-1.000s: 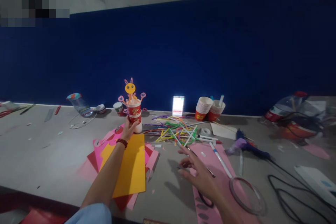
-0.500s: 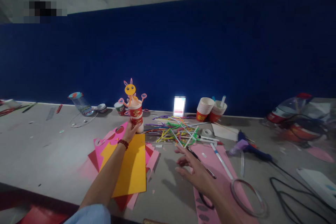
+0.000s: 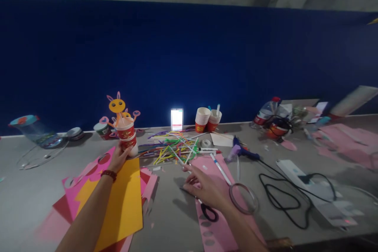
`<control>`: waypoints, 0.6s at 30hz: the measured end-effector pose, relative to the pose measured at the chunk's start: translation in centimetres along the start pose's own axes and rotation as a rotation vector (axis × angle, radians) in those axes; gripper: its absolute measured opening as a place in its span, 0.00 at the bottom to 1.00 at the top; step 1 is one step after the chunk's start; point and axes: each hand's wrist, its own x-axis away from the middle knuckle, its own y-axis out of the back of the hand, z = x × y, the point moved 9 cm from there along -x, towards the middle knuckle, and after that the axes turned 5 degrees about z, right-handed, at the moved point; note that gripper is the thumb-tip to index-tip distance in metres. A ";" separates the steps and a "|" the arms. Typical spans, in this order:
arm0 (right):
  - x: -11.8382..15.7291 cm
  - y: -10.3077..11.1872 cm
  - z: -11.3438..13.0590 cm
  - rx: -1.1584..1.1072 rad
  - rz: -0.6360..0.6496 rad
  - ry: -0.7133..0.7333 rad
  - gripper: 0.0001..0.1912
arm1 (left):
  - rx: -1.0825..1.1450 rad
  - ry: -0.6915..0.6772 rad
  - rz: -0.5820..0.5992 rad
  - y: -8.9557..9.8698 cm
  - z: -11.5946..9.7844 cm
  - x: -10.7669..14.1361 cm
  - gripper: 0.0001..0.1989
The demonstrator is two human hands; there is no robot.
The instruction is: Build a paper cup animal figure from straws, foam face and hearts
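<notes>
Head view: gripping rabbit-eared, red-and-white paper-cup figure (image 3: 124,125) just behind yellow paper sheet (image 3: 125,189), with left hand (image 3: 119,157) wrapped round lower cup (image 3: 128,141), right hand (image 3: 202,186) half open, seemingly empty. Probably light, crushable; best held low, below flimsy arms (image 3: 136,113).

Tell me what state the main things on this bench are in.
Decorated cups: stacked, held by left hand
Screen: lit
Paper cup stack: nested
Bottle: capped
Glue gun: lying down, power unclear
Power strip: red light glowing
Pipe cleaners: loosely heaped
Scissors: partly hidden by right hand
</notes>
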 end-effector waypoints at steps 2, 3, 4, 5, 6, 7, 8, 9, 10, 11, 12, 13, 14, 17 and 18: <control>0.2 0.4 0.2 0.002 -0.004 -0.013 0.27 | 0.020 0.007 0.033 -0.2 0.0 0.1 0.30; 0.3 0.6 0.2 0.011 -0.003 -0.022 0.27 | 0.030 0.010 0.047 -0.3 0.0 0.1 0.30; 0.4 0.7 0.2 0.024 -0.002 -0.033 0.27 | 0.035 0.013 0.052 -0.3 0.0 0.1 0.29; 0.6 0.8 0.1 0.040 0.000 -0.047 0.26 | 0.038 0.015 0.055 -0.3 0.0 0.1 0.29; 0.7 1.0 0.0 0.056 0.001 -0.057 0.26 | 0.039 0.017 0.057 -0.2 0.0 0.1 0.29; 0.9 1.1 -0.1 0.070 0.000 -0.060 0.26 | 0.038 0.019 0.058 -0.2 0.0 0.1 0.30; 1.0 1.2 -0.2 0.082 0.000 -0.059 0.26 | 0.036 0.021 0.056 -0.1 0.0 0.1 0.30; 1.2 1.4 -0.4 0.092 -0.004 -0.054 0.25 | 0.030 0.022 0.052 0.0 0.0 0.1 0.30; 1.3 1.5 -0.5 0.102 -0.008 -0.051 0.24 | 0.022 0.022 0.047 0.1 0.1 0.1 0.30; 1.5 1.7 -0.7 0.109 -0.017 -0.051 0.24 | 0.012 0.022 0.041 0.2 0.1 0.1 0.29; 1.6 1.9 -0.9 0.112 -0.026 -0.055 0.23 | 0.002 0.021 0.036 0.3 0.1 0.0 0.29; 1.8 2.1 -1.1 0.110 -0.033 -0.062 0.23 | -0.008 0.019 0.035 0.4 0.1 0.0 0.29; 1.9 2.2 -1.2 0.102 -0.042 -0.070 0.22 | -0.016 0.016 0.036 0.5 0.1 -0.1 0.28; 2.2 2.5 -1.5 0.078 -0.051 -0.091 0.21 | -0.038 0.000 0.047 0.6 0.0 -0.2 0.28; 2.2 2.5 -1.4 0.075 -0.054 -0.091 0.21 | -0.047 -0.007 0.049 0.7 -0.1 -0.3 0.28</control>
